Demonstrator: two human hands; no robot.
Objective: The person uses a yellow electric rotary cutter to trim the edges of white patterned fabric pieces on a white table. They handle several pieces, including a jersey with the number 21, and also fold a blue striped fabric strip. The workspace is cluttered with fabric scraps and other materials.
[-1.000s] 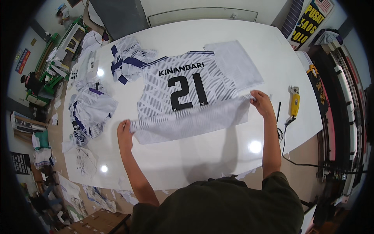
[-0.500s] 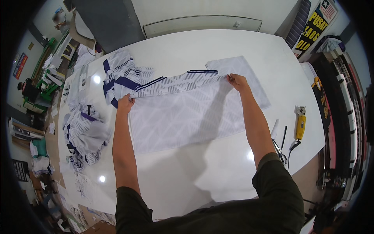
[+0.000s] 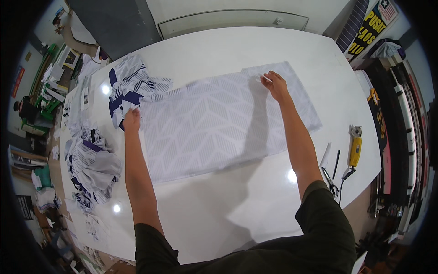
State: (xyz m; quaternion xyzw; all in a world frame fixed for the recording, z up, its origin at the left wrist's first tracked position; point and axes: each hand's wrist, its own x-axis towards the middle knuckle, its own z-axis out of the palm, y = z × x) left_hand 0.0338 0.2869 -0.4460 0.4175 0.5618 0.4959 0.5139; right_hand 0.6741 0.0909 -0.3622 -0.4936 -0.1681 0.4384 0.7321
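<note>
A pale, geometric-patterned fabric panel [image 3: 205, 128] lies face down across the white table [image 3: 214, 214], overlapping a folded pale piece at its upper right. My left hand [image 3: 132, 118] is at the panel's upper left edge, fingers curled; what they grip is unclear. My right hand [image 3: 274, 85] hovers at the upper right edge, fingers bent and apart. Beside my left hand is a crumpled heap of white, striped, navy-trimmed fabric [image 3: 125, 80].
A second fabric heap [image 3: 93, 164] lies at the left. A yellow electric cutter [image 3: 356, 150] with a cord, scissors [image 3: 332, 185] and slim tools lie at the right. Cluttered shelving [image 3: 54, 91] stands past the left edge, large rolls [image 3: 401, 137] past the right.
The panel has turned over, hiding its black-printed face and striped neckline; only its pale reverse shows. Both hands moved up and away from me, and my right hand's fingers have loosened from the edge.
</note>
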